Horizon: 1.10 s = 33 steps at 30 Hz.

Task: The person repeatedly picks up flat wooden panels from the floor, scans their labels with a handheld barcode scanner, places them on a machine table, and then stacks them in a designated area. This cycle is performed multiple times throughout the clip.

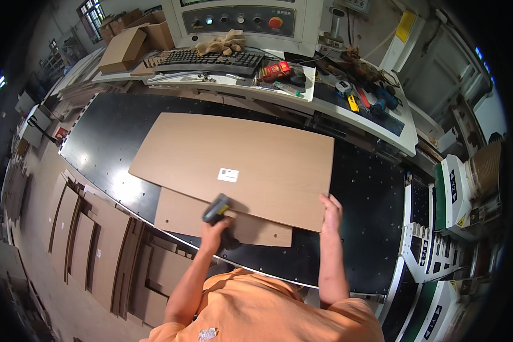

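Note:
A large light-brown wood panel (251,159) lies on the black machine table (114,131), with a small white label (228,175) near its middle. A narrower panel (182,214) lies partly under it at the near side. My left hand (214,231) grips a dark handheld scanner (216,208), its head tilted toward the label. My right hand (330,211) rests on the large panel's near right corner, fingers spread over the edge.
A white console shelf behind the table carries a black keyboard (211,58), work gloves (222,43), a red box (275,70) and hand tools (365,91). Cardboard boxes (131,43) stand at far left. Cut panels (97,245) lean below the table's left edge. Green-white machines (450,199) stand right.

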### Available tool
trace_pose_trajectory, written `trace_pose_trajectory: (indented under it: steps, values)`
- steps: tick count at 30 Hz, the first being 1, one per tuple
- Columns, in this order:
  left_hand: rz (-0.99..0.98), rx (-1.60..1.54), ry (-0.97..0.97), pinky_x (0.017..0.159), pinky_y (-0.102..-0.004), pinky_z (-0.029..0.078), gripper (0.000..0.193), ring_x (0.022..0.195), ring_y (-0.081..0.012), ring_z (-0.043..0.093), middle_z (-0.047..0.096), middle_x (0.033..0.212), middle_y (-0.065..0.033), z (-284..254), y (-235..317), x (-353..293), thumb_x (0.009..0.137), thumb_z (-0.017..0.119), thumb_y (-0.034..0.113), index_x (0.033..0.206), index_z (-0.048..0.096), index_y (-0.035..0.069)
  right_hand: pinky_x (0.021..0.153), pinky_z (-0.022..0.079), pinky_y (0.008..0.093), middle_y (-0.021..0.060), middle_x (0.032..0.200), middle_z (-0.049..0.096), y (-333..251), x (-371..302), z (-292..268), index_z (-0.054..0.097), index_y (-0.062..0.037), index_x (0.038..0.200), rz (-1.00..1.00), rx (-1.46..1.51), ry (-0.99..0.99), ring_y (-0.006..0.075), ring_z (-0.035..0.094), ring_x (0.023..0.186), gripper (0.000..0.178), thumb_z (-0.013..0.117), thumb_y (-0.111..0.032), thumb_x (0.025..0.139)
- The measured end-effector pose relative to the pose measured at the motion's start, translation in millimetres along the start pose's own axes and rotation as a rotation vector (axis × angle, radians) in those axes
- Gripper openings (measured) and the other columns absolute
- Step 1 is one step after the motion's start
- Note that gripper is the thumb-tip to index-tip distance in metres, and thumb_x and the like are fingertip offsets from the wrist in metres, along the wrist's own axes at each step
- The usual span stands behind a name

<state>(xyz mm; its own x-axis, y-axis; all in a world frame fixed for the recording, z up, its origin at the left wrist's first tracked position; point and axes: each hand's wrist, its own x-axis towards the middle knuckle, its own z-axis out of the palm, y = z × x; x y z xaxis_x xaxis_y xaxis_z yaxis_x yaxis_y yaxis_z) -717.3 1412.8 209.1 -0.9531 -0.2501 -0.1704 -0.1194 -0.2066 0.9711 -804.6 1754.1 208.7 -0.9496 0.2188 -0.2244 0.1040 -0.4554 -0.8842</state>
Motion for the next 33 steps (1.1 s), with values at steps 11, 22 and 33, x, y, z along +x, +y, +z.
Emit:
trace_pose_trajectory:
  steps: [11,22,33]
  values:
    - [-0.073,0.400,0.342,0.060,-0.0296,0.050,0.024,0.063,-0.0158,0.063,0.068,0.073,-0.0090,-213,52,61,0.080,0.068,0.021,0.082,0.068,-0.003,0.102,0.045,0.0352,0.0146,0.129,0.061,-55,-51,-148,0.051,0.0063,0.136,0.003,-0.185,0.159,0.0256,0.059,0.119,0.045,0.055,-0.013,0.096]
    - [-0.131,1.103,0.397,0.076,-0.0454,0.052,0.056,0.083,-0.0446,0.068,0.067,0.081,-0.0333,-253,76,108,0.075,0.067,0.039,0.088,0.067,-0.015,0.085,0.052,0.0371,0.0165,0.106,0.067,-109,-60,-108,0.064,0.0034,0.116,-0.319,-1.606,0.609,0.0288,0.068,0.095,0.029,0.064,-0.013,0.093]
    - [0.983,1.074,0.357,0.073,-0.0424,0.054,0.031,0.089,-0.0367,0.065,0.062,0.102,-0.0154,-58,217,174,0.086,0.076,0.028,0.096,0.062,0.002,0.099,0.045,0.0418,0.0142,0.119,0.060,-152,165,230,0.065,-0.0025,0.116,-1.121,-1.291,0.047,0.0349,0.055,0.112,0.035,0.067,-0.012,0.083]
